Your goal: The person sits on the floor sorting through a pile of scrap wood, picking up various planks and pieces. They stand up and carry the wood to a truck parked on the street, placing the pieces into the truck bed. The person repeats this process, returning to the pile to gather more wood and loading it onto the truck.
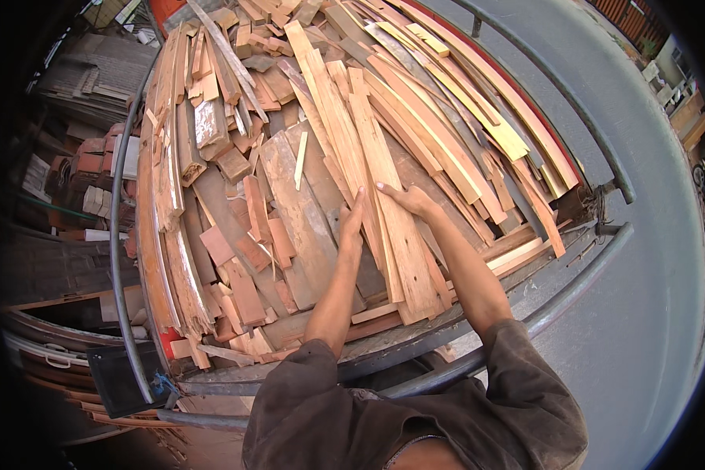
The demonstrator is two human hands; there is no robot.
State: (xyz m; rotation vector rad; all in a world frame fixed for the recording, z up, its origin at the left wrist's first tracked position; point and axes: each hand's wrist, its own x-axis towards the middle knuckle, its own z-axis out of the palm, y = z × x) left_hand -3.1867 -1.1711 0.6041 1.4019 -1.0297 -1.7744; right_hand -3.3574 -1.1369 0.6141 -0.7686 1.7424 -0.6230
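Note:
A few long, light-brown wooden planks [406, 249] lie side by side under both my hands, running lengthwise away from me. My left hand [352, 218] grips their left edge, thumb up along the wood. From the right side my right hand [413, 200] holds the same planks, its thumb on the top face of the widest one. The fingers under the edges are mostly hidden. The planks' near ends reach the back edge of the truck bed [466, 312]. Left of my hands, a wide weathered board [290, 207] lies flat with a thin pale strip [300, 160] across it.
Long slats [439, 149] are stacked along the right side. Short offcuts [254, 207] and rough beams [164, 157] fill the left. Metal rails [118, 235] border the bed, one [552, 301] close before me. Roof tiles [90, 160] stand beyond the left rail; grey pavement [634, 313] lies right.

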